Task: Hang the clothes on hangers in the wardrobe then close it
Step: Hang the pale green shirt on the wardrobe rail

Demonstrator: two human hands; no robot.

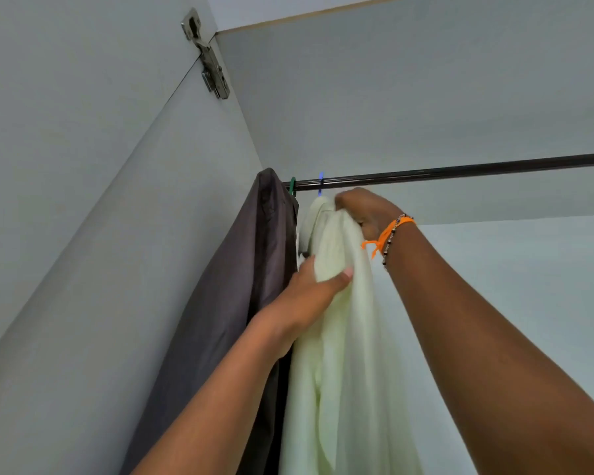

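While gripping the pale garment under the rail: left hand and right hand, fingers curled.

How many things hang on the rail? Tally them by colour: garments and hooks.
Dark grey garment: 1
Pale green garment: 1
Green hook: 1
Blue hook: 1
Total: 4, all on the rail

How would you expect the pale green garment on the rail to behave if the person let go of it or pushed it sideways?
The pale green garment looks floppy: it hangs in long soft folds and bunches where the left hand and right hand grip it. It is probably light, since the thin blue hanger hook carries it. Pushed, it would likely slide along the smooth rail and sway.
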